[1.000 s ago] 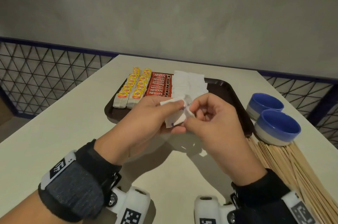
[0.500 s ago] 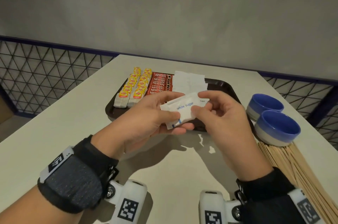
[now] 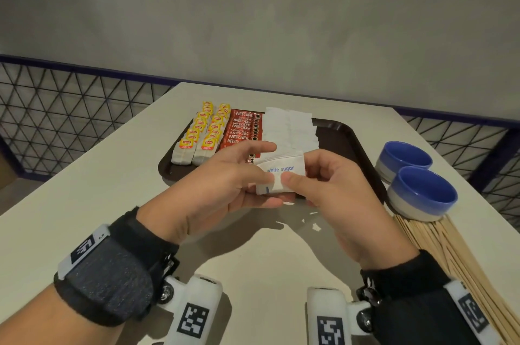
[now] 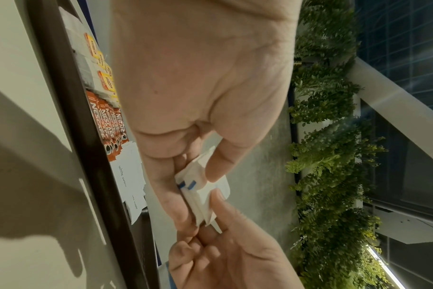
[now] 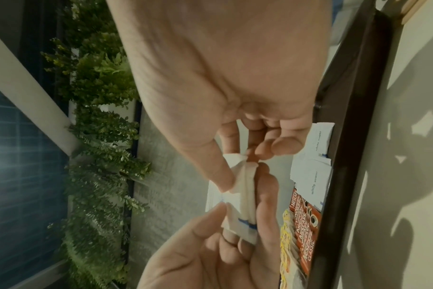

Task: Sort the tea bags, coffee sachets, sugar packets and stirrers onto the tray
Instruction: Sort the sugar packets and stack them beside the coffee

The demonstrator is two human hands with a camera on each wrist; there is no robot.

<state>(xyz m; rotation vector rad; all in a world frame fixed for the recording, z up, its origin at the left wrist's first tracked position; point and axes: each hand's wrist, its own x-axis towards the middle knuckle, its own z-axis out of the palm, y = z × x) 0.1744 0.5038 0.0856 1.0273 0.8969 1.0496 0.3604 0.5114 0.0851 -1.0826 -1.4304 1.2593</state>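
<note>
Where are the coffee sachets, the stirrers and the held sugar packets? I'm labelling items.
coffee sachets (image 3: 241, 130), head view, red printed front.
stirrers (image 3: 450, 254), head view, middle of the bundle.
held sugar packets (image 3: 284, 168), head view, printed face.

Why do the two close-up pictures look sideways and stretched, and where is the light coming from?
Wrist views: turned sideways, the wide lens bending the tray rim and swelling each palm; a streak of glare lower right in the left one. Head view: light from above and behind, both hands casting hard shadows on the table; sugar packets print sharp.
</note>
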